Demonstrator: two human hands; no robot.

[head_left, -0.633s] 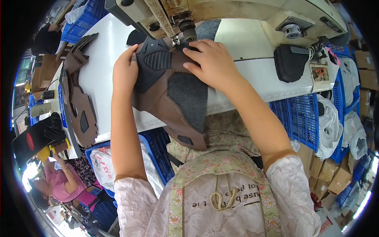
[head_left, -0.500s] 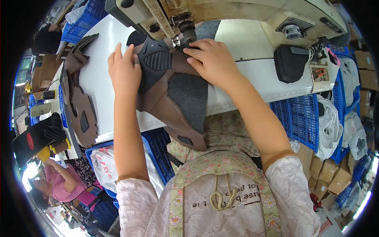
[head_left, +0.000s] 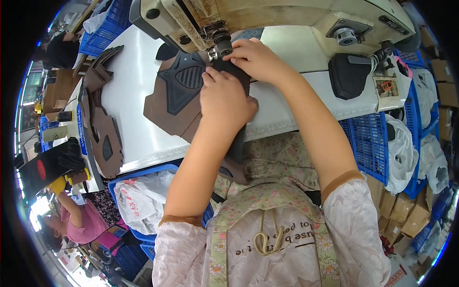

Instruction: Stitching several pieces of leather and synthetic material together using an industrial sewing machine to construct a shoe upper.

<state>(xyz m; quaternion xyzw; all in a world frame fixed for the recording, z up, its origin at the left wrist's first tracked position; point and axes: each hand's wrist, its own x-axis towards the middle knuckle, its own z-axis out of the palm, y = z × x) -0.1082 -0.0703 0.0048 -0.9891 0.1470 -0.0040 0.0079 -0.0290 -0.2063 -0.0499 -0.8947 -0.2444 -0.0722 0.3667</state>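
The brown shoe upper (head_left: 169,107), a flat piece of brown leather with a dark grey ribbed panel stitched on it, lies on the white desk (head_left: 129,81) under the head of the cream sewing machine (head_left: 287,16), its near end hanging over the desk's near edge. The left hand (head_left: 224,98) lies flat on the upper's right part, palm down, fingers spread and pressing the material to the desk; its grip closes on nothing. The right hand (head_left: 256,60) rests just far of it, fingertips touching the upper right beside the presser foot (head_left: 221,47), fingers curled but pressing rather than clasping. The two hands touch each other, both at the needle area.

On the left of the desk lies a stack of brown cut pieces (head_left: 103,134) of the same kind, well apart from the hands. A black pad (head_left: 349,76) sits on the right of the desk below the machine's handwheel. Blue plastic crates (head_left: 370,143) stand to the right of the desk, another holding white bags at the near left. Another person in a pink top (head_left: 83,222) sits at the near left.
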